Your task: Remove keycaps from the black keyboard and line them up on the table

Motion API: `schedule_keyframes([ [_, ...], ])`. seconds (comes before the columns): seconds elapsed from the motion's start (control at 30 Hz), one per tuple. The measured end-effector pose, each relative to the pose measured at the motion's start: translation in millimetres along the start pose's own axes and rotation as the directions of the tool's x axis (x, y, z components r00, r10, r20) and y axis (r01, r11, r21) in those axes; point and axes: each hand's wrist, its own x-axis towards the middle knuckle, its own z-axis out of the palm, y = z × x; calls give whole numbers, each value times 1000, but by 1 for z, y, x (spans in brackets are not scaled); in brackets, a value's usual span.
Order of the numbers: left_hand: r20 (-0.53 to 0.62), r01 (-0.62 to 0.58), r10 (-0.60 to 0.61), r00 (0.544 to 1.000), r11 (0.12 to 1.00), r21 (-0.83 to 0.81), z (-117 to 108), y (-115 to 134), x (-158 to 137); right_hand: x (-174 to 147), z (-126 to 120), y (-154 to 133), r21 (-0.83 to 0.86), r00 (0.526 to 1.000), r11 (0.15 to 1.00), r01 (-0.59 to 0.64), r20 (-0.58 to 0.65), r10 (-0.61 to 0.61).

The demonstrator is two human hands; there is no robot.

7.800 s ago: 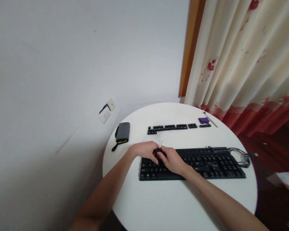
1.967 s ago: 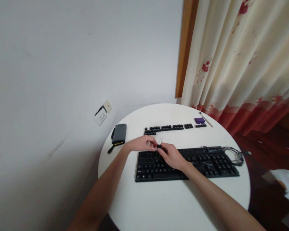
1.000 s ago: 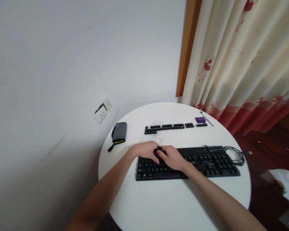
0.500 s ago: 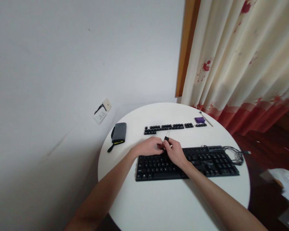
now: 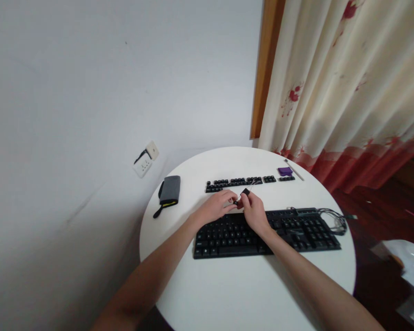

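A black keyboard lies across the white round table, and both hands are just above its back edge. My right hand is closed around a wire keycap puller, its black handle and thin wires sticking up past the fingers. My left hand pinches a small black keycap between thumb and fingers, close to the right fingertips. Behind the hands, loose black keycaps stand in rows on the table.
A grey pouch with a strap lies at the left of the table. Back right are a folded purple cloth and a thin brush. The keyboard's coiled cable rests at its right end. A wall socket is at left.
The puller has tilted to the right in my right hand. My hands have drawn slightly apart, and the keycap now shows at the left fingertips.
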Motion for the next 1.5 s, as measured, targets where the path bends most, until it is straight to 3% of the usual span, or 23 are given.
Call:
schedule_keyframes([
  [0.2,-6,-128,129,992,988,88,-1,-3,2,0,0,2,24,999,999,36,-19,-36],
  [0.43,-30,-132,136,990,984,118,-5,2,1,1,0,3,35,998,998,55,-23,-54],
  [0.8,-145,-17,13,989,1000,-26,-5,13,3,5,-1,0,185,998,982,-26,-49,35],
  [0.97,-310,157,-158,938,987,-29,-7,-7,3,7,-4,1,248,992,967,-58,-98,85],
  [1.23,-136,304,-283,949,938,169,10,-57,16,8,-1,4,247,993,967,-63,-81,86],
  [1.4,-84,339,-329,941,908,246,13,-68,31,9,-1,6,237,991,969,-68,-95,93],
  [1.5,-122,351,-330,936,896,271,16,-69,29,9,-3,4,219,991,973,-68,-97,92],
])
